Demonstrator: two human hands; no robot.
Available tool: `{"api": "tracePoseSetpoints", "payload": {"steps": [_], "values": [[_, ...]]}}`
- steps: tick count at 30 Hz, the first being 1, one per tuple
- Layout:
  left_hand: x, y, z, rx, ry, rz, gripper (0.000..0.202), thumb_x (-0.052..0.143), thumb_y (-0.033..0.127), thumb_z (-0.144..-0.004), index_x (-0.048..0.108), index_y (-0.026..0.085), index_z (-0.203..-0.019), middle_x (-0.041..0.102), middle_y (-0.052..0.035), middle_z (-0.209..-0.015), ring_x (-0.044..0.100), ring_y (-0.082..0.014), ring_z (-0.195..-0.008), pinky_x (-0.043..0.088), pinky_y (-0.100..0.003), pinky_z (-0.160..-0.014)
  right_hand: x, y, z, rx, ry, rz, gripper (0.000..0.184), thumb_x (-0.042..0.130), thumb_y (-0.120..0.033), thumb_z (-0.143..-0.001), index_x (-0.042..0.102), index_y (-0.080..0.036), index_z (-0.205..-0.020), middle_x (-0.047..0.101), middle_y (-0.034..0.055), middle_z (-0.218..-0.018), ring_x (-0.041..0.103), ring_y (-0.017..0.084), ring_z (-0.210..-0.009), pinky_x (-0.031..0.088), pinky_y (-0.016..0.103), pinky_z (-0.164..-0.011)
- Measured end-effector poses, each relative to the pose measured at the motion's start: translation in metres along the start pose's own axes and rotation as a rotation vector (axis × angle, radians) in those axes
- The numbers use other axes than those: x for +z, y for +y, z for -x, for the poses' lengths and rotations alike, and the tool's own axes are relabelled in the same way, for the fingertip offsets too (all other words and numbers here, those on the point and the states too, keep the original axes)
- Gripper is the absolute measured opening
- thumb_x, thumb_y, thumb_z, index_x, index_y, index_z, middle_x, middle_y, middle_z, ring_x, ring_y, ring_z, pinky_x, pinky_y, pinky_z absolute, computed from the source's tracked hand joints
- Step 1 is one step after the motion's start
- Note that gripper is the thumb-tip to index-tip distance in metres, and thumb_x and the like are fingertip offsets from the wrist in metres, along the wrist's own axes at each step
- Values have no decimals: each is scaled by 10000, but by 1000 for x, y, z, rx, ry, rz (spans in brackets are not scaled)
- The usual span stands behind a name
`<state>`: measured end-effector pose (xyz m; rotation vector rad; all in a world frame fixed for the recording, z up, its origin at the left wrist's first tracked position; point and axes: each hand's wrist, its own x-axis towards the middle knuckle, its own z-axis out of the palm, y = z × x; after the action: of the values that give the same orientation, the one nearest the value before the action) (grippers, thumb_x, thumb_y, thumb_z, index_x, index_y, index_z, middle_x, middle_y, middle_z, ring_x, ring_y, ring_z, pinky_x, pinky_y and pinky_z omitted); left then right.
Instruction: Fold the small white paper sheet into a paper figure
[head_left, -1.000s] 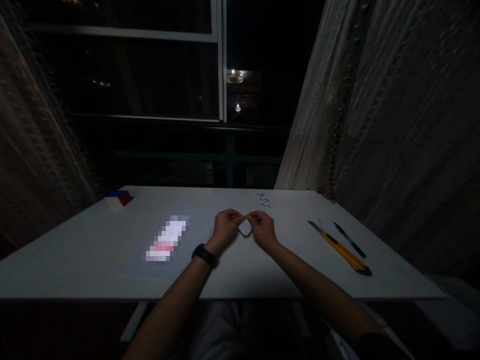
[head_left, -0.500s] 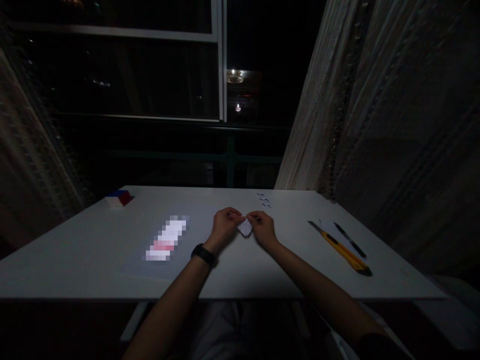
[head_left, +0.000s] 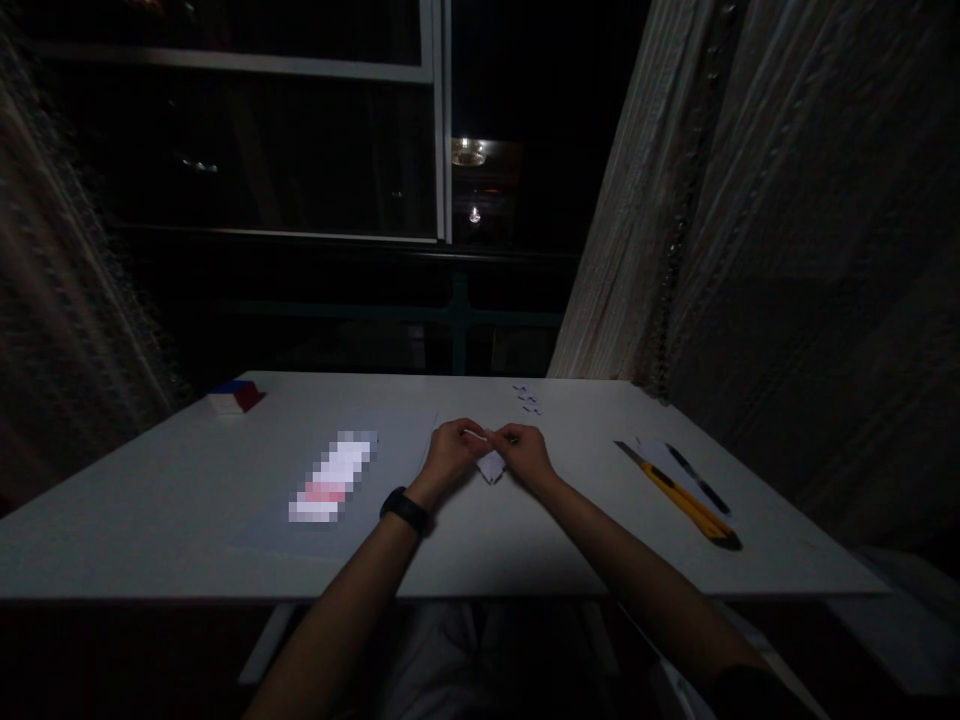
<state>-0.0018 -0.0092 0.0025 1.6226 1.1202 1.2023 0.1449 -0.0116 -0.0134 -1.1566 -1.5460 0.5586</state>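
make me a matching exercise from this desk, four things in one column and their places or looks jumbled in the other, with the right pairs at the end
Things:
1. small white paper
2. box cutter
3. wristband
4. coloured block

Places and looks:
a. black, around the left wrist
b. blue on top, near the far left corner of the table
c. at the fingertips of the left hand and right hand
d. mostly yellow, with its blade out

Right pairs: 1-c, 2-d, 3-a, 4-b
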Motion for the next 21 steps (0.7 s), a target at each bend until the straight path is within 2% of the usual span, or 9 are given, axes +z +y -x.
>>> {"api": "tracePoseSetpoints", "payload": {"steps": [4,10,15,21], "values": [[2,-1,1,-62,-63,58,407,774,340,-463,621,112,-764,616,-27,-598,528,-112,-518,360,-212,-480,-1,1,-3,65,36,-52,265,644,-404,-648,635,-147,-583,604,17,-536,540,147,-526,407,261,-525],[1,4,6,-149,-177,45,417,731,489,-484,567,108,-530,478,28,-475,365,-55,-423,235,-212,-427,1,-5,-2,66,42,-186,280,647,-416,-641,612,-150,-563,585,5,-533,515,130,-520,408,265,-535],[0,3,6,-164,-155,-29,406,732,482,-480,573,113,-537,460,33,-473,366,-65,-436,226,-223,-440,1,-6,-1,78,-12,-170,314,632,-431,-655,589,-145,-532,525,-13,-473,465,111,-471,363,254,-487],[-1,1,6,-173,-145,-54,397,727,478,-475,559,121,-516,428,45,-450,353,-66,-431,205,-224,-438,2,-4,-1,58,-70,-114,319,614,-431,-669,600,-134,-552,552,-1,-500,481,112,-487,371,252,-498]]}}
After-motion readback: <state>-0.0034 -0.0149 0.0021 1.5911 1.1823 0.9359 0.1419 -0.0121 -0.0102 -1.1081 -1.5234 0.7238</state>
